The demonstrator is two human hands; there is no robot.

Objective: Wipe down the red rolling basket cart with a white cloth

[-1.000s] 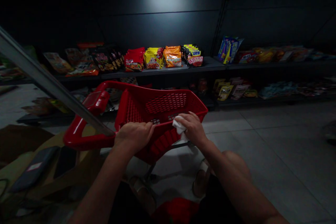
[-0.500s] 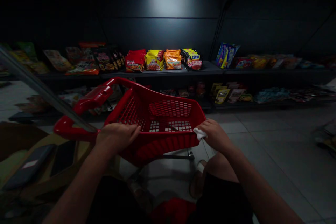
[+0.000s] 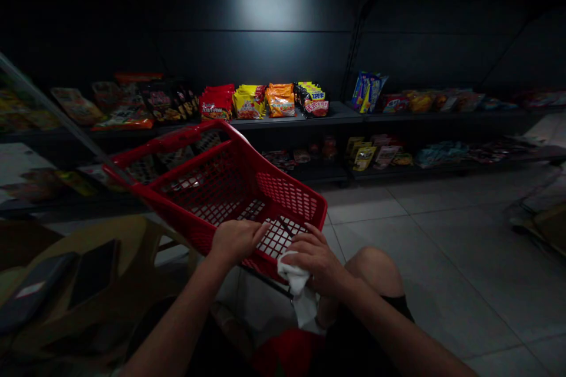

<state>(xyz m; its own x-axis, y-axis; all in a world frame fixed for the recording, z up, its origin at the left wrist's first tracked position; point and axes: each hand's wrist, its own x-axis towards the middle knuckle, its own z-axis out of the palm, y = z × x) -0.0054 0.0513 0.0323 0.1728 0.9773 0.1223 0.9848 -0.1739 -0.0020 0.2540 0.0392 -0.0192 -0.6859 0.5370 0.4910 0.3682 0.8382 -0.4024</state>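
Left hand [image 3: 236,241] rests open on the red basket [image 3: 287,194], lower centre.
Right hand [image 3: 316,262] closes on a white cloth [image 3: 295,283] at the basket's near rim.

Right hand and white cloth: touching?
Touching. The head view shows the right hand closed on the white cloth, with the cloth bunched under the fingers and its end hanging below the hand.
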